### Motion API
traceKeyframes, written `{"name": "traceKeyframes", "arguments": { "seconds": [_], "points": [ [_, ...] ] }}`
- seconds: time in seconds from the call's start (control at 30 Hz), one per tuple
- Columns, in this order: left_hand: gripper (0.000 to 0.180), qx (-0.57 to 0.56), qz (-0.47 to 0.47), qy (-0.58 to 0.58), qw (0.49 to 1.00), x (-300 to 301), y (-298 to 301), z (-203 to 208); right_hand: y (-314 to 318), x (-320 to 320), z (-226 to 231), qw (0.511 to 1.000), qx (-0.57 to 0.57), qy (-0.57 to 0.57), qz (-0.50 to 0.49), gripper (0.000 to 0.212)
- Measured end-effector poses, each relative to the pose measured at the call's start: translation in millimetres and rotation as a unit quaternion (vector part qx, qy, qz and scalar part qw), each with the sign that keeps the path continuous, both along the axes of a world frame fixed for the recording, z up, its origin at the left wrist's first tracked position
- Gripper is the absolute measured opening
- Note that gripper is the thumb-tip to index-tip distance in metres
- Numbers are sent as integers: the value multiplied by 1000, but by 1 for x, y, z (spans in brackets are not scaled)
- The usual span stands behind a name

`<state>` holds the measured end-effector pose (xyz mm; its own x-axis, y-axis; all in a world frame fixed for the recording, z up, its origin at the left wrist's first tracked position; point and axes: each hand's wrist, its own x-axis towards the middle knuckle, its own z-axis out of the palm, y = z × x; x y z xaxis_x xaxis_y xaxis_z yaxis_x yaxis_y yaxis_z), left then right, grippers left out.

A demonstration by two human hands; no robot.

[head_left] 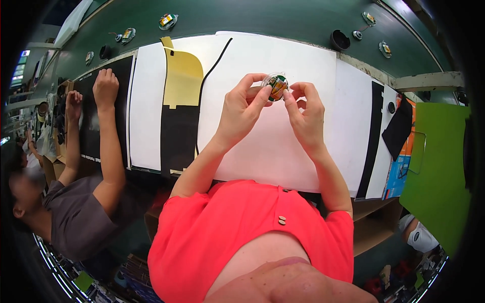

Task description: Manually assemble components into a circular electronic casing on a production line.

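Above the white work surface, a small round circuit board assembly (277, 88) is held up between my two hands. It has a green board, an orange-gold part across its middle and a clear rim. My left hand (243, 105) pinches its left side, the thumb against the face and the fingers behind. The thumb and fingers of my right hand (306, 112) close on its right edge. My fingers hide part of the rim and the back.
Similar round assemblies (167, 21) lie spread along the green bench (252, 17), with a black cup (340, 40) at the right. Yellow-and-black sheeting (183, 81) lies left of my arms. A co-worker's hands (105, 88) are at the far left, a green panel (437, 166) at the right.
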<state>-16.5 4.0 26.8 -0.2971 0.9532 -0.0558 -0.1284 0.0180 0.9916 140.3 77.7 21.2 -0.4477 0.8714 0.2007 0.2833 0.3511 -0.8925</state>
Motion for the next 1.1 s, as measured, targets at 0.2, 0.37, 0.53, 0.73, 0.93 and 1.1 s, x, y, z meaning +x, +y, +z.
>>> {"name": "traceKeyframes", "arguments": {
  "seconds": [0.2, 0.37, 0.53, 0.73, 0.93, 1.1],
  "points": [
    [41, 50, 28, 210, 976, 10, -3, -11, 3, -8, -12, 997, -57, 42, -14, 13],
    [45, 116, 63, 280, 951, 14, 1, -22, 4, -9, -13, 998, 44, 32, -17, 16],
    [47, 63, 19, 257, 964, 14, -2, -17, 0, -9, -18, 999, 22, 46, -16, 22],
    [39, 75, 37, 205, 975, 17, 0, -20, 0, -12, -21, 994, 93, 53, -22, 26],
    [37, 73, 37, 189, 979, 17, 0, -22, -4, -13, -26, 994, 8, 100, -31, 26],
    [38, 84, 62, 217, 970, 17, -1, -22, -4, -16, -10, 976, -176, 130, -21, 15]
  ]
}}
